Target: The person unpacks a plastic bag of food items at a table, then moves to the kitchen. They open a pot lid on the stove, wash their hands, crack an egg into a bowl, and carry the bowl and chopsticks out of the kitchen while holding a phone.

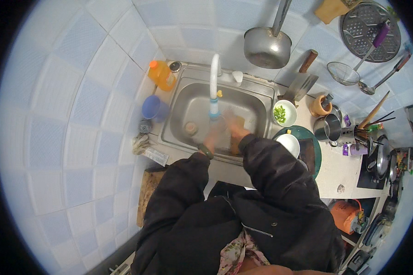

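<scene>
Both hands are down in the stainless steel sink (186, 96), blurred and hazy below the faucet. My left hand (212, 136), with a dark bangle at the wrist, is under the light blue faucet nozzle (214, 108). Close beside it on the right, my right hand (236, 128) overlaps a flat brown object (237, 147) whose kind I cannot make out. Whether either hand grips something is lost in the blur. The white faucet hose (213, 75) hangs over the basin. A round drain strainer (191, 128) is left of my left hand.
Left of the sink are a jug of orange liquid (162, 76) and a blue cup (155, 108). At right are a bowl of chopped green onion (285, 113), a white bowl (288, 145) and a round green board (316, 151). A cleaver (301, 86) and saucepan (267, 50) are at the wall.
</scene>
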Demonstrator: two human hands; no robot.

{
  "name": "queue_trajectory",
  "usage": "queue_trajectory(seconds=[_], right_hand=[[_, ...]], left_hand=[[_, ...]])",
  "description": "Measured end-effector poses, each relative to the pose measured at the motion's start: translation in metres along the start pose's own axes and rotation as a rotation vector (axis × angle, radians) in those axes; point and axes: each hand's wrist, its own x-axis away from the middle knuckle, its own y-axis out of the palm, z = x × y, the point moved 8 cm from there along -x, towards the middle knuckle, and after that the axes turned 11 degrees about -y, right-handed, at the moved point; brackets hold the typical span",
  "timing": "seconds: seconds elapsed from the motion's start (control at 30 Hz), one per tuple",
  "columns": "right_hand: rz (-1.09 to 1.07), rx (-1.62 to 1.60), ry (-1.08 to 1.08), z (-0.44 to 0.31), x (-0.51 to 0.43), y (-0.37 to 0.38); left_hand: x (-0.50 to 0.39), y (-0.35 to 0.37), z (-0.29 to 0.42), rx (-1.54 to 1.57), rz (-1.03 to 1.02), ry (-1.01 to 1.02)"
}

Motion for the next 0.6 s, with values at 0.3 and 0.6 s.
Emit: queue_trajectory(seconds=[0.3,0.6], right_hand=[[0.109,1.022,-0.252,-0.055,-0.052,-0.085],[-0.007,1.021,-0.13,-0.065,-0.033,-0.081]], left_hand=[[0.009,-0.046,-0.006,0.605,-0.449,0.261],[0.026,-0.049,-0.009,-0.008,-0.187,0.316]])
